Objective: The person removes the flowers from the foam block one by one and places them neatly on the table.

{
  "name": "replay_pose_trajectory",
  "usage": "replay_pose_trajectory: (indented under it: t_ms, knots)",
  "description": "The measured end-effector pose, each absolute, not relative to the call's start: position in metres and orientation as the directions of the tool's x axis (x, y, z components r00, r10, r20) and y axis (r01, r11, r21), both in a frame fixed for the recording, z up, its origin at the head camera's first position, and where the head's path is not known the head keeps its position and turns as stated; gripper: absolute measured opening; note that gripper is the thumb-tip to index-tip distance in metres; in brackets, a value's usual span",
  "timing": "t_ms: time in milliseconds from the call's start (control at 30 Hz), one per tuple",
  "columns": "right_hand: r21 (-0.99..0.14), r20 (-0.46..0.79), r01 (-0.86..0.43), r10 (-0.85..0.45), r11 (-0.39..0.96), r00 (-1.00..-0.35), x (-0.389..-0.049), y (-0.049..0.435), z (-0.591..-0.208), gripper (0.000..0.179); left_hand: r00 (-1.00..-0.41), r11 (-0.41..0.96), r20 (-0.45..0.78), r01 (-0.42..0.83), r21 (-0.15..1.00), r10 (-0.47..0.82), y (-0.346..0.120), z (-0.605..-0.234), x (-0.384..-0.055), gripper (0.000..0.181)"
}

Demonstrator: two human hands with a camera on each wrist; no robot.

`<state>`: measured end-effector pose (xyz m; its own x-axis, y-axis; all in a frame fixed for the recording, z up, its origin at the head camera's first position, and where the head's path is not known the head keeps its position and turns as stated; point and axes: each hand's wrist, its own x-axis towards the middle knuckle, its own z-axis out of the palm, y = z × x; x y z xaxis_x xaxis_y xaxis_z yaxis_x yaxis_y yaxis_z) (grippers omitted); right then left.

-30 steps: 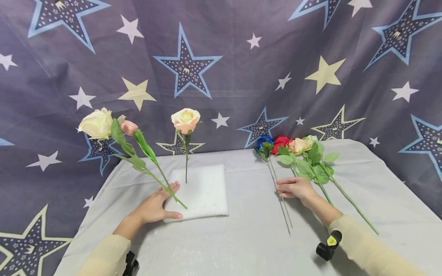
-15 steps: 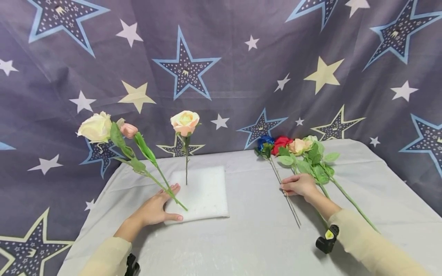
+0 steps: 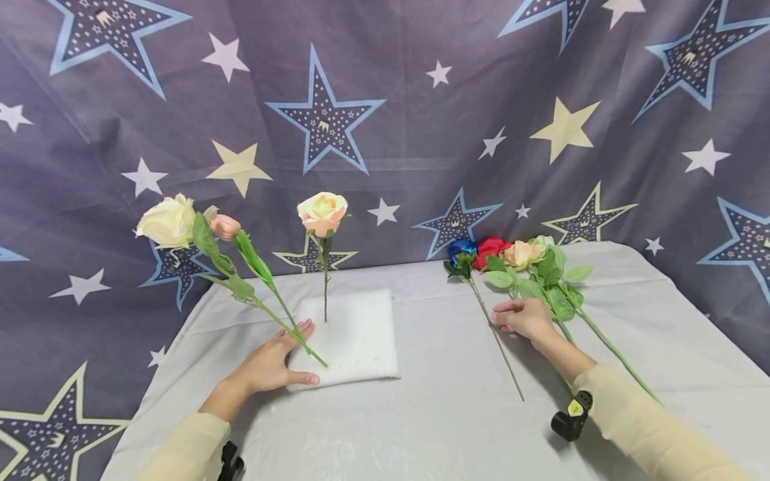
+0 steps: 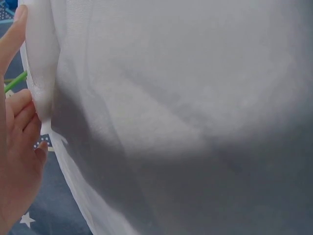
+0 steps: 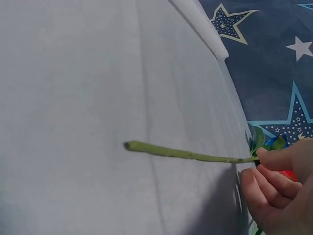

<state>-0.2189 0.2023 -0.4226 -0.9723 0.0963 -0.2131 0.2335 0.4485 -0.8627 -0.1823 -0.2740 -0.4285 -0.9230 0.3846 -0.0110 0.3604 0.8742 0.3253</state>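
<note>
My left hand (image 3: pixel 267 361) rests with spread fingers on the left side of a white foam block (image 3: pixel 361 334), thumb along its front edge. From the block a peach rose (image 3: pixel 323 214) rises upright. A cream rose (image 3: pixel 168 222) and a pink tulip (image 3: pixel 225 228) lean left over the hand, stems crossing near the block. To the right, my right hand (image 3: pixel 525 319) pinches the thin stem of a blue rose (image 3: pixel 462 251) between thumb and fingers. In the right wrist view the stem's cut end (image 5: pixel 131 146) points away from the hand, its bloom partly hidden behind the thumb.
Beside the blue rose lie a red rose (image 3: pixel 491 251), a peach rose (image 3: pixel 522 254) and a whitish flower (image 3: pixel 544 242) with leafy stems, partly behind the right forearm. A grey-white cloth (image 3: pixel 445 427) covers the table, and a star-patterned curtain (image 3: pixel 397 60) hangs behind.
My right hand has shifted slightly right and away from me. The stem's lower end has swung right, and the two thin lines seen earlier now show as one. The left hand has stayed put.
</note>
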Motion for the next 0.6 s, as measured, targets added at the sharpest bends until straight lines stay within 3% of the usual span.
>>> replay_pose_trajectory:
  t_ms: [300,600]
  knots:
    - [-0.87,-0.143,0.175,0.105,0.46,-0.984,-0.227,0.189,-0.415,0.034,-0.922,0.875,-0.009,0.364,0.319,0.387,-0.275,-0.429,-0.183,0.107]
    - [-0.923,-0.102,0.104,0.024,0.371,-0.994,-0.236,0.143,-0.408,0.034,-0.922,0.877,-0.02,0.362,0.316,0.387,-0.275,-0.43,-0.184,0.107]
